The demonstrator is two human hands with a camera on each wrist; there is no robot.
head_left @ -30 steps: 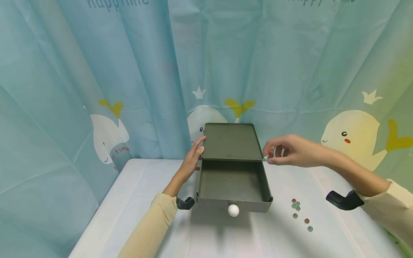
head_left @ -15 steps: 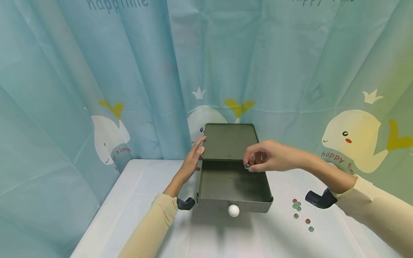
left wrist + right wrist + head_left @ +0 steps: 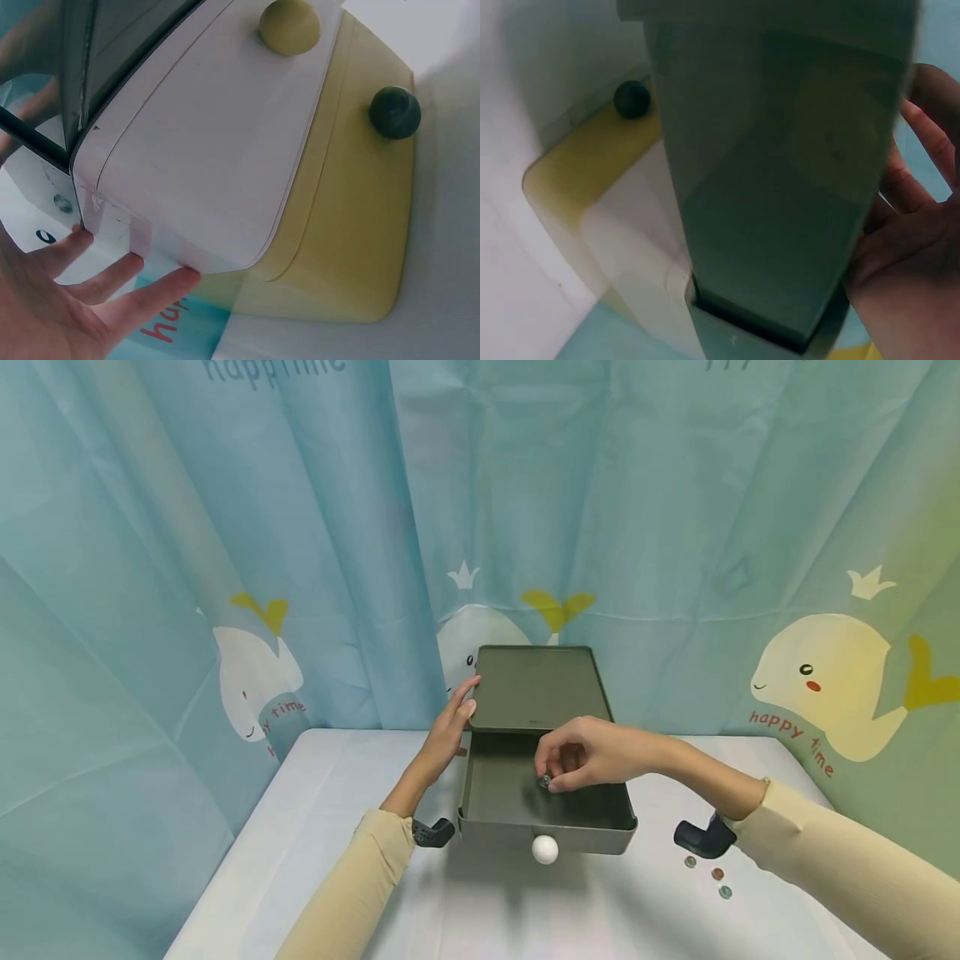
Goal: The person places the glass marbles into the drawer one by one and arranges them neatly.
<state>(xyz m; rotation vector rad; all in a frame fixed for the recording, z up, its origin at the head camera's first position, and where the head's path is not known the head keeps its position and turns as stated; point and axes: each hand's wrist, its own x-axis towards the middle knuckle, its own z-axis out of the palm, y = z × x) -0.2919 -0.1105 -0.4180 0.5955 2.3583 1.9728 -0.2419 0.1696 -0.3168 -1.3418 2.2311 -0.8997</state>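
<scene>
A small drawer cabinet stands on the table with its grey-green top drawer (image 3: 491, 789) pulled out toward me. My right hand (image 3: 588, 752) pinches a small glass marble (image 3: 545, 782) between thumb and fingertips, inside the outline of the drawer. My left hand (image 3: 447, 727) rests against the cabinet's left side, by the edge of its flat top (image 3: 536, 685). In the left wrist view its spread fingers touch the side of the pale middle drawer (image 3: 202, 150). The right wrist view has the drawer's side in front, hiding the fingertips and marble.
Three loose marbles (image 3: 717, 874) lie on the white table (image 3: 360, 777), right of the cabinet. A white knob (image 3: 545, 850) juts from the drawer front. Below sits a yellow drawer (image 3: 337, 225) with a dark knob (image 3: 395, 112). A whale-print curtain (image 3: 637, 527) hangs behind.
My right hand has moved left and down with the marble, from beside the cabinet to over the drawer. Its wrist now covers several table marbles. The left hand has stayed put.
</scene>
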